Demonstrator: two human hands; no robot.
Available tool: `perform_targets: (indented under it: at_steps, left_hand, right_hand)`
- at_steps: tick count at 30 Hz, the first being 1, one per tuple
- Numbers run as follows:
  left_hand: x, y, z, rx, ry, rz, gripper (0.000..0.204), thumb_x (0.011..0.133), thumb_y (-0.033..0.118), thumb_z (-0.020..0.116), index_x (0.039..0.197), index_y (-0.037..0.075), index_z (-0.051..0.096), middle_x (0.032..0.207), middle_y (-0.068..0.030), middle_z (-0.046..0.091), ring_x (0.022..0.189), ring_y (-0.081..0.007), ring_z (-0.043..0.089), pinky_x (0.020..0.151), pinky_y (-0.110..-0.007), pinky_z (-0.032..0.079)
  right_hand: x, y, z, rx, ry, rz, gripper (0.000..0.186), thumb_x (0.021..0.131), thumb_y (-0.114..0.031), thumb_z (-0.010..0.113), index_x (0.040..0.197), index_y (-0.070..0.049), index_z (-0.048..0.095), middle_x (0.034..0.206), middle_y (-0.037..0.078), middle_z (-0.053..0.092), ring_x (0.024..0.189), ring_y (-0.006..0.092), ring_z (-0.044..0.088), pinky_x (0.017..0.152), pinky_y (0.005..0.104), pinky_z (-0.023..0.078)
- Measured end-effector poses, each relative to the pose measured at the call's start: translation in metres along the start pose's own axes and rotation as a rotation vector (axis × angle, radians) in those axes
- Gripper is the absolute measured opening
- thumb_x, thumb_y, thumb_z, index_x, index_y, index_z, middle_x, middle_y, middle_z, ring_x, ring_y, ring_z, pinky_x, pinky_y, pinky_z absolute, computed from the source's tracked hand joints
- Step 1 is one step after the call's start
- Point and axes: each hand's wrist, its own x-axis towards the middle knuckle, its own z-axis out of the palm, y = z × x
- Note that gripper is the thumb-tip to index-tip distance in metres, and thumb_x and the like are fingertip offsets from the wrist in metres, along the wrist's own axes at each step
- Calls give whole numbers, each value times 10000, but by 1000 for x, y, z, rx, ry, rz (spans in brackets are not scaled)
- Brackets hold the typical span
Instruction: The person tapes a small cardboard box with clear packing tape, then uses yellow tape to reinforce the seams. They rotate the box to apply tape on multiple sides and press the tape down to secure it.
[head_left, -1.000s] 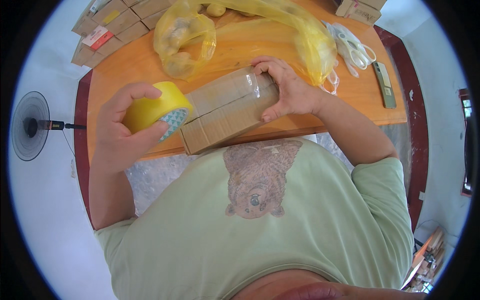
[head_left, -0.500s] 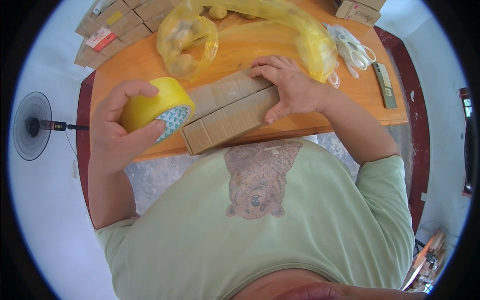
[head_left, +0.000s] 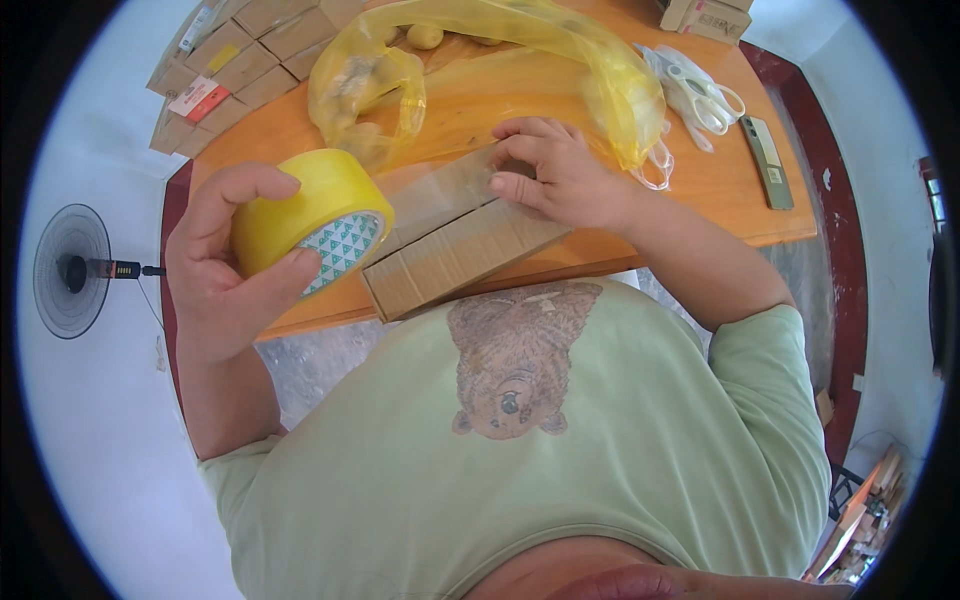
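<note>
My left hand (head_left: 232,262) grips a wide roll of yellow packing tape (head_left: 305,205), thumb on its patterned core and fingers round the outer side. The roll hangs by the left end of a long brown cardboard box (head_left: 465,255), which lies slantwise at the table's near edge. A seam runs along the top of the box. My right hand (head_left: 555,175) lies over the box's right end, fingers curled at the far side and thumb on the top. Part of that end is hidden under the hand. The far side of the box top looks glossy.
Behind the box, a yellow plastic bag (head_left: 610,90) holding round items spreads over the wooden table (head_left: 690,195). White-handled scissors (head_left: 700,95) and a greenish flat device (head_left: 767,165) lie at right. Small cartons (head_left: 245,70) are stacked far left; another carton (head_left: 705,18) stands far right.
My right thumb has moved from the box's near side up onto its top, and the fingers have curled more. The tape roll has shifted slightly left and is still in my left hand.
</note>
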Motion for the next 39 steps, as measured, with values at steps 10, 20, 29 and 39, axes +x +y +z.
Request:
perform_targets:
  at_steps: [10, 20, 29, 39]
  left_hand:
    - [-6, -1, -4, -20, 25, -16, 425, 672, -78, 673, 1066, 6, 539, 1004, -60, 566, 915, -131, 569, 792, -244, 449]
    - [-2, -14, 37, -59, -13, -135, 425, 699, -39, 707, 1078, 41, 533, 1005, -60, 574, 907, -116, 576, 765, -246, 470]
    - [22, -15, 56, -110, -68, -214, 428, 718, -39, 693, 1101, 46, 521, 1031, -70, 580, 939, -136, 585, 800, -265, 475]
    - [25, -7, 53, -35, -22, -236, 456, 688, -82, 667, 1104, 38, 524, 1077, -81, 565, 976, -158, 581, 847, -280, 468]
  right_hand:
    - [11, 4, -5, 604, 7, 359, 179, 826, -216, 615, 852, -39, 619, 1240, 113, 504, 1035, 172, 509, 860, 288, 389]
    - [-8, 10, -45, 832, 115, 536, 144, 881, -159, 579, 792, -46, 582, 707, 0, 551, 628, 83, 489, 567, 226, 396]
    - [-25, 47, -35, 801, 69, 676, 137, 874, -146, 591, 806, -27, 586, 661, 13, 535, 557, 85, 471, 507, 226, 385]
    - [-28, 38, -29, 658, 101, 653, 197, 853, -200, 595, 808, -8, 605, 688, 52, 595, 606, 127, 539, 553, 279, 454]
